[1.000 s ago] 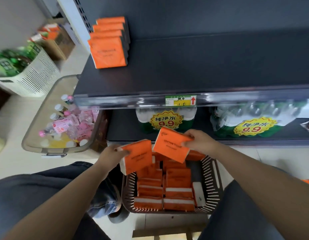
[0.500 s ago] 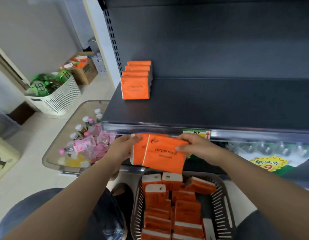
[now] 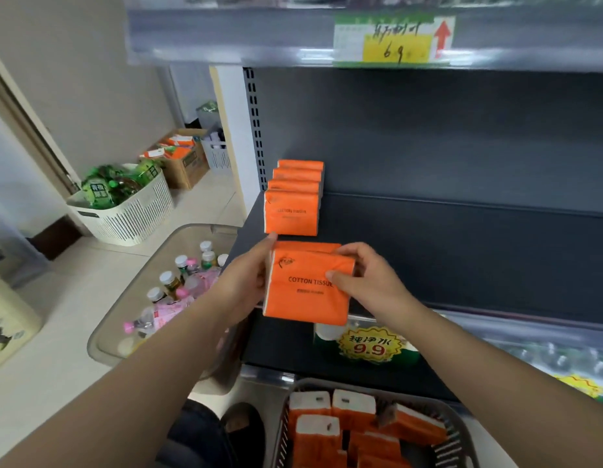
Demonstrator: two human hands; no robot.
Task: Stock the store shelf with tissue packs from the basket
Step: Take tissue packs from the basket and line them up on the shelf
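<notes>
Two orange tissue packs [image 3: 303, 295] are pressed together upright over the front left of the dark shelf [image 3: 445, 251]. My left hand [image 3: 246, 275] grips their left side and my right hand [image 3: 367, 282] pinches their right side, thumb on the front face. Just behind them a row of several orange tissue packs [image 3: 293, 204] stands on the shelf against its left end. Down at the bottom, the brown slatted basket [image 3: 459, 440] holds several more orange and white packs [image 3: 330, 430].
A clear bin [image 3: 114, 336] of small bottles sits on the floor left of the shelf. Behind it stand a white slatted basket [image 3: 127, 214] of green packets and a cardboard box [image 3: 188, 163]. The lower shelf carries water packs with 9.9 price labels [image 3: 371, 346].
Both hands lifted the two packs out of the basket, brought them together and raised them to the shelf front, just before the standing row. The camera tilted up.
</notes>
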